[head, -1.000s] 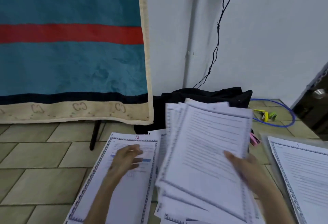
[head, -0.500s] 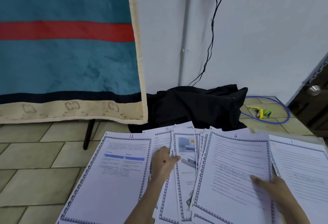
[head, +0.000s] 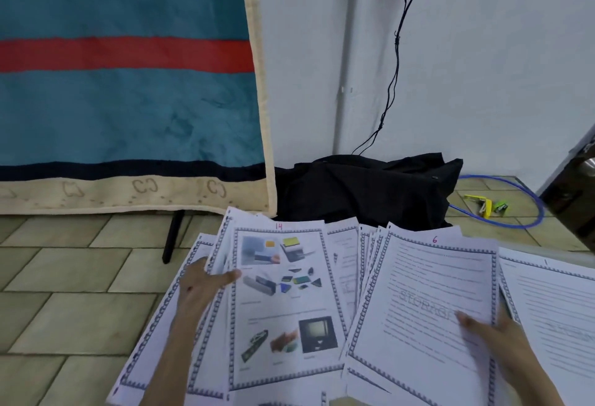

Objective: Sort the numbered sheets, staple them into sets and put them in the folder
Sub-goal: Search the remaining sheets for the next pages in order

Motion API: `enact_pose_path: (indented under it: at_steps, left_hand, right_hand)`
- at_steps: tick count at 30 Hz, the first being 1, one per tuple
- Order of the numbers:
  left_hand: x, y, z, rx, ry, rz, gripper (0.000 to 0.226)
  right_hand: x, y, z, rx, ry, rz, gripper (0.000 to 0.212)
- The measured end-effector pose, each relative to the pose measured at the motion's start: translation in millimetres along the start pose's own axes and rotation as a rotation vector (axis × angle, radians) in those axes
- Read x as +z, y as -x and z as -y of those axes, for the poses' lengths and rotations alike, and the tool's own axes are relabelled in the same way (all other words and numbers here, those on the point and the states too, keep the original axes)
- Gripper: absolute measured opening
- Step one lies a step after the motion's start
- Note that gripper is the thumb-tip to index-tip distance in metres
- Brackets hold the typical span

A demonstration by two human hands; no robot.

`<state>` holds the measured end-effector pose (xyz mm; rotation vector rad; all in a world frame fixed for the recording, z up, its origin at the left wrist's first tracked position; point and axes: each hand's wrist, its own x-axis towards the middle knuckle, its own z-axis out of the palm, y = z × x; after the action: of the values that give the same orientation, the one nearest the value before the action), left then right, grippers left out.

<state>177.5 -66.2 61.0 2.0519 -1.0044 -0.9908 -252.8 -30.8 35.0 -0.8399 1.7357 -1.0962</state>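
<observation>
Your left hand [head: 201, 286] grips the left edge of the sheet numbered 14 [head: 283, 302], the page with colour pictures of devices: the thumb lies across its border on top and the other fingers curl underneath, so the hand is clamped on that sheet. It lies on top of other bordered sheets [head: 167, 325] that stick out toward the left over the tiled floor [head: 64, 293]. Your right hand [head: 495, 338] holds the fanned stack [head: 370, 261] whose top page is the sheet numbered 6 [head: 425, 296], a page of text with a faint STORAGE watermark; the thumb presses on its lower right part and the fingers wrap round the right edge. Just to the right of that stack lies the sheet numbered 1 [head: 553, 309], partly cut off by the frame. Behind the papers a black bag [head: 367, 190] slumps against the white wall [head: 483, 67], with a black cable [head: 397, 51] running up from it. To its right, a blue cable loop [head: 534, 212] lies on the floor around a yellow stapler [head: 479, 204] and a small green object [head: 500, 207]. A teal blanket with a red stripe [head: 128, 83] hangs at the left.
</observation>
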Motion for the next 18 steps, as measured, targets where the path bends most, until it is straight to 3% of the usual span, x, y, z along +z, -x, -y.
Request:
enact_pose_path:
  at_steps: [3, 5, 7, 9, 10, 13, 15, 17, 18]
  left_hand:
    - [-0.3, 0.6, 22.2, 0.014, -0.162, -0.222, 0.071]
    - [9.0, 5.5, 31.2, 0.095, -0.401, -0.348, 0.070]
    - [21.8, 15.8, 31.2, 0.111, -0.444, -0.298, 0.056]
    - [36.2, 25.6, 26.8, 0.006, -0.454, -0.209, 0.064]
    - [41.1, 28.7, 24.2, -0.042, -0.475, -0.178, 0.072]
    - [46.9, 29.1, 19.3, -0.113, -0.386, -0.124, 0.083]
    - [47.1, 24.7, 19.1, -0.106, -0.198, -0.088, 0.073]
    - [48.3, 22.5, 18.6, -0.032, -0.080, -0.046, 0.043]
    - [50.1, 24.3, 15.7, 0.011, -0.068, -0.022, 0.028]
  right_hand:
    - [0.5, -5.1, -5.9, 0.008, 0.017, -0.032, 0.053]
    - [3.7, 2.7, -0.7, -0.014, 0.005, -0.013, 0.060]
    - [3.0, 2.8, -2.5, -0.015, -0.003, 0.006, 0.098]
    - [-2.1, -5.0, -11.1, -0.024, -0.065, 0.018, 0.126]
    - [-2.6, -4.0, -10.9, -0.020, -0.074, 0.034, 0.124]
    - [-6.9, 1.2, -8.2, 0.010, -0.128, 0.053, 0.080]
    - [-9.3, 0.5, -9.6, 0.030, -0.129, 0.040, 0.100]
    - [-19.1, -17.1, -30.1, 0.066, -0.101, 0.049, 0.129]
    - [-27.5, -29.2, -45.0, 0.098, -0.117, 0.045, 0.132]
